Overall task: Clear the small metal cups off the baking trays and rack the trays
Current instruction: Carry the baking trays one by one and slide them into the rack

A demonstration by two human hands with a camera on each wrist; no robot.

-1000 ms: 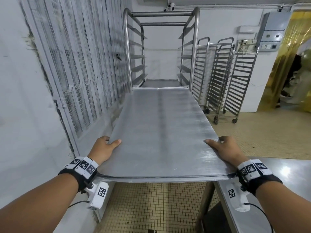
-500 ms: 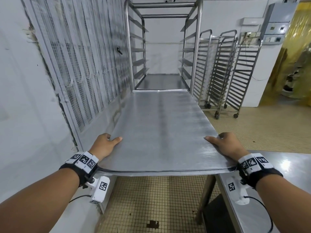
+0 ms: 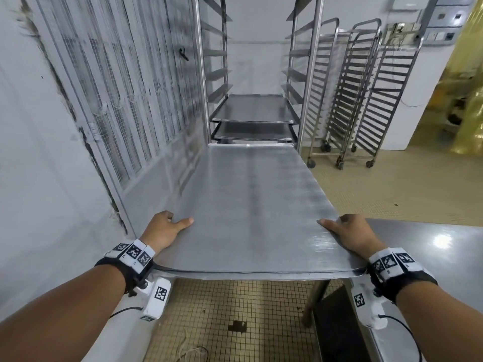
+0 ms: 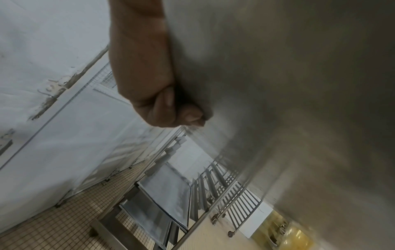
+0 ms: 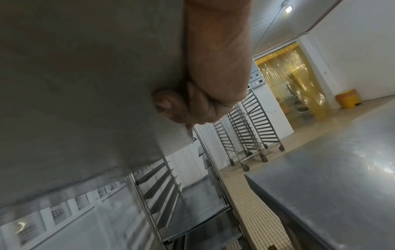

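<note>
Holding baking tray (image 3: 251, 210), left hand (image 3: 163, 229), right hand (image 3: 351, 232)

Commercial bakery, wheeled tray racks (image 3: 350, 84), steel table (image 3: 428, 246)

The held tray (image 3: 251, 205) is lying lengthwise before the tall rack (image 3: 256, 74), its far end just short of it. Two trays (image 3: 252, 111) are sitting in that rack, one above the other. Three narrow racks (image 3: 360, 87) are standing right of it, the counter (image 3: 431, 246) nearer, also right.
</note>
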